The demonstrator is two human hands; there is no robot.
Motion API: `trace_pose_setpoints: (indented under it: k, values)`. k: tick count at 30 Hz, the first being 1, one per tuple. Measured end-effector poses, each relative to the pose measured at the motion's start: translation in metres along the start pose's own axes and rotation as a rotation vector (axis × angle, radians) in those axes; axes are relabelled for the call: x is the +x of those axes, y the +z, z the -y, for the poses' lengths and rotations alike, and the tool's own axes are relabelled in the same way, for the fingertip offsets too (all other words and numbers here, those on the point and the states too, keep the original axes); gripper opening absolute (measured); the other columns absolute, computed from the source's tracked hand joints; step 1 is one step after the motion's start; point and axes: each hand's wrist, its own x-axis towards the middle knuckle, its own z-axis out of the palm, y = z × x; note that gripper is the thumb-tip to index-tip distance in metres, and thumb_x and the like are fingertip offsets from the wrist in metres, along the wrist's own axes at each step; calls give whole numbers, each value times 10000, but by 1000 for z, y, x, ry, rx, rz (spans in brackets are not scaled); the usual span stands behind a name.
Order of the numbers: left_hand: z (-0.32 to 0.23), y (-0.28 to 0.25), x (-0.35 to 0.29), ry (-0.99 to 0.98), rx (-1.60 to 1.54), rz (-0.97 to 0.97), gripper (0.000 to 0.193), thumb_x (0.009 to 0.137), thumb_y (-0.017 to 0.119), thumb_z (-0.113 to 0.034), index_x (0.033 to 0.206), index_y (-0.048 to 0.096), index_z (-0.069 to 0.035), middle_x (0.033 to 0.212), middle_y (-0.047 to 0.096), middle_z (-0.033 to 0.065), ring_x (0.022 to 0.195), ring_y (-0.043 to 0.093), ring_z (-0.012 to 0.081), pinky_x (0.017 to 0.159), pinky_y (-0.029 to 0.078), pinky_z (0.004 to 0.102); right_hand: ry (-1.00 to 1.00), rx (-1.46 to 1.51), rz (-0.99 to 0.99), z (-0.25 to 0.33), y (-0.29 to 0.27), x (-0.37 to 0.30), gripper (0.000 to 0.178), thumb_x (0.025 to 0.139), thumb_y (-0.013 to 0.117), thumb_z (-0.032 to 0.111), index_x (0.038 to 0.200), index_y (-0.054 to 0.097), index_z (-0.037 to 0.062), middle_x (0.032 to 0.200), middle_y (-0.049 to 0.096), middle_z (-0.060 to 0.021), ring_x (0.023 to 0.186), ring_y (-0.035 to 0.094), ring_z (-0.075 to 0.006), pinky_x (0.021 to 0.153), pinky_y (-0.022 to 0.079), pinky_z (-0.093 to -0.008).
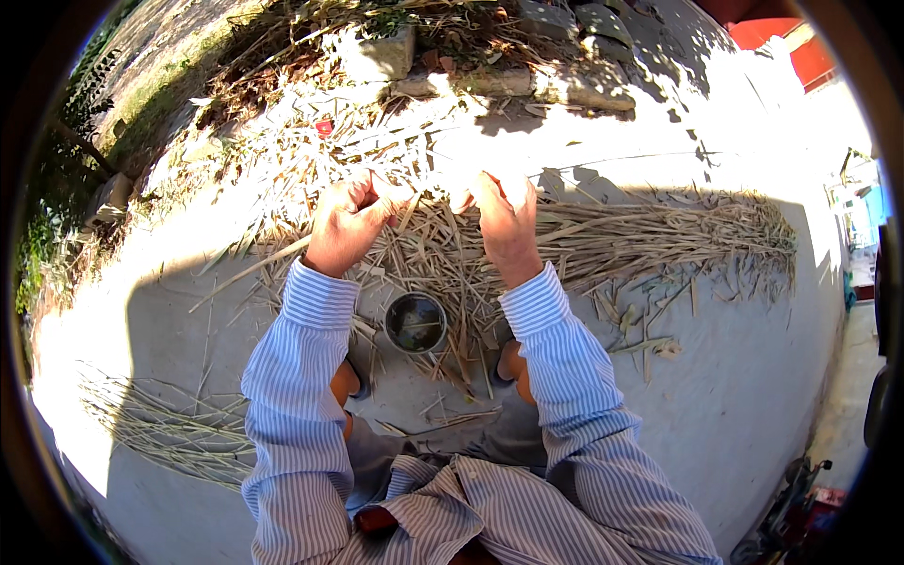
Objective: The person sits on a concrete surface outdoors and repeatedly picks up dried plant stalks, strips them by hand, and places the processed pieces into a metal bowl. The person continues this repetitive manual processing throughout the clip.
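Both my hands are raised in front of me, apart, over a heap of dry stalks [447,250]. My left hand [348,226] is closed, its thumb pressed to the fingers. A pale dry stalk [250,273] slants from its wrist side to the lower left. My right hand [507,226] is closed in a pinch, and a thin line like a stem runs off to the right from it. Bright glare washes out the space between the fingertips. Below and between my forearms stands a round metal bowl [415,323] of dark liquid.
A long bundle of dry stalks [678,234] stretches to the right. Thin greenish stems [179,428] lie at the lower left. Stone blocks [381,56] and dry leaves edge the far side. Loose bits litter the concrete floor [734,377] near my feet.
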Motion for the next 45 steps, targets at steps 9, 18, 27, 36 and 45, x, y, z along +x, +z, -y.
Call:
trace_pose_setpoints:
  k: [9, 18, 27, 36, 45]
  values:
    - [-17, -13, -6, -212, 94, -2, 253, 839, 704, -208, 694, 571, -49, 583, 571, 10, 539, 522, 71, 518, 418, 237, 94, 117, 49, 10, 7, 6, 173, 924, 492, 59, 803, 576, -30, 653, 624, -80, 568, 591, -124, 537, 487, -258]
    - [-4, -36, -7, -169, 106, 149, 340, 868, 681, -337, 664, 571, -89, 499, 501, -27, 423, 384, 40, 399, 280, 222, 78, 210, 153, 7, 13, 3, 172, 934, 474, 52, 881, 588, -67, 741, 651, -117, 648, 638, -156, 593, 540, -268]
    - [-13, -27, -14, -336, -31, 231, 319, 847, 715, -285, 649, 559, -90, 526, 542, -17, 436, 443, 44, 406, 350, 213, 596, 435, 61, -9, 26, 2, 170, 913, 557, 116, 916, 617, -43, 744, 644, -91, 673, 634, -145, 568, 512, -240]
    - [32, -79, -4, -34, 288, -58, 256, 804, 755, -189, 764, 568, -19, 638, 563, 1, 578, 502, 76, 535, 429, 226, 301, 620, -106, -6, -61, 20, 137, 799, 732, 102, 836, 610, 51, 898, 641, -84, 831, 592, -208, 811, 474, -324]
    - [3, -34, 4, 667, 718, -134, 167, 742, 698, -83, 871, 596, -51, 800, 642, 68, 746, 629, 253, 670, 467, 357, 427, 601, -236, -32, -58, 11, 145, 825, 706, 105, 837, 594, 14, 816, 635, -100, 775, 605, -198, 759, 502, -307]
